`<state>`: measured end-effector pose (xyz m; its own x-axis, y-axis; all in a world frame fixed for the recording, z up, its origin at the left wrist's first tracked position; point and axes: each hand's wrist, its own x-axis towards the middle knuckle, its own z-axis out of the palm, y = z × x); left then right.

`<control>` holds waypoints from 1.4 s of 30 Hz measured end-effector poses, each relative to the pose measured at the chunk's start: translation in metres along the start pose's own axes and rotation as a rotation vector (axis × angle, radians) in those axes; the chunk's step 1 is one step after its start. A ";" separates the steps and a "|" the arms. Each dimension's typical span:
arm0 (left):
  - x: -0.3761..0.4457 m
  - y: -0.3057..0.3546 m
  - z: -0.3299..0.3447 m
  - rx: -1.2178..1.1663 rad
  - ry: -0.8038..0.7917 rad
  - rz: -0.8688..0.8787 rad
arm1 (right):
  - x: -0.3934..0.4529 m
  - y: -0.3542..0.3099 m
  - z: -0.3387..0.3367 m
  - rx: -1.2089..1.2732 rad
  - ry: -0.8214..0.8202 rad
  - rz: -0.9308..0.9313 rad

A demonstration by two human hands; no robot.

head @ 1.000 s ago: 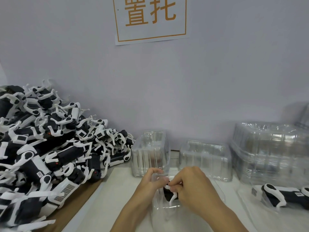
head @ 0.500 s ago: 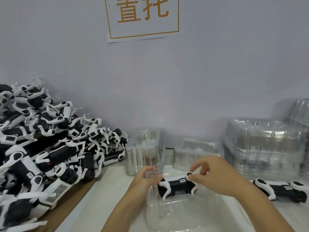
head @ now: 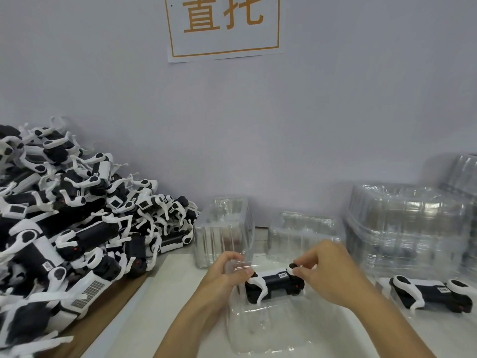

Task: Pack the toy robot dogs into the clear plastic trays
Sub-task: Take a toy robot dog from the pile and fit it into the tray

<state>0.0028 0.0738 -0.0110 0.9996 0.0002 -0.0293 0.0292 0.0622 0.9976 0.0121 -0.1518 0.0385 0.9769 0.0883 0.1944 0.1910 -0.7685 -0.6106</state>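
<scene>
A black and white toy robot dog (head: 274,283) lies on its side inside a clear plastic tray (head: 263,329) on the white table in front of me. My left hand (head: 227,273) grips the tray's left wall near the dog's front leg. My right hand (head: 324,272) pinches the dog's rear white leg joint with fingertips. A second toy dog (head: 433,293) lies in another clear tray at the right.
A big heap of toy robot dogs (head: 69,228) fills the left side on a brown board. Two empty clear trays (head: 224,231) (head: 302,233) stand behind my hands, and a tall stack of trays (head: 407,228) stands at the right against the wall.
My hands were together over the dog a second ago. They have spread apart, the dog now lies stretched out in the tray, and my right fingers have closed on its rear leg.
</scene>
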 end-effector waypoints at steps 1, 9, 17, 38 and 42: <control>0.000 0.000 0.000 0.003 0.002 -0.001 | 0.000 0.000 0.002 -0.016 0.007 -0.001; 0.000 0.001 0.002 0.013 0.014 -0.004 | 0.000 0.002 0.008 -0.057 0.056 -0.020; -0.001 -0.001 0.006 0.003 0.057 0.007 | 0.000 0.003 0.005 -0.046 -0.004 -0.016; 0.014 -0.016 0.007 0.041 0.181 0.115 | -0.016 -0.034 0.036 -0.137 -0.151 -0.297; 0.016 -0.016 0.008 0.047 0.194 0.117 | -0.018 -0.034 0.039 -0.147 -0.129 -0.311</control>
<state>0.0181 0.0645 -0.0270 0.9771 0.1971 0.0797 -0.0821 0.0039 0.9966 -0.0078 -0.1028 0.0259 0.8802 0.4038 0.2495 0.4740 -0.7743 -0.4192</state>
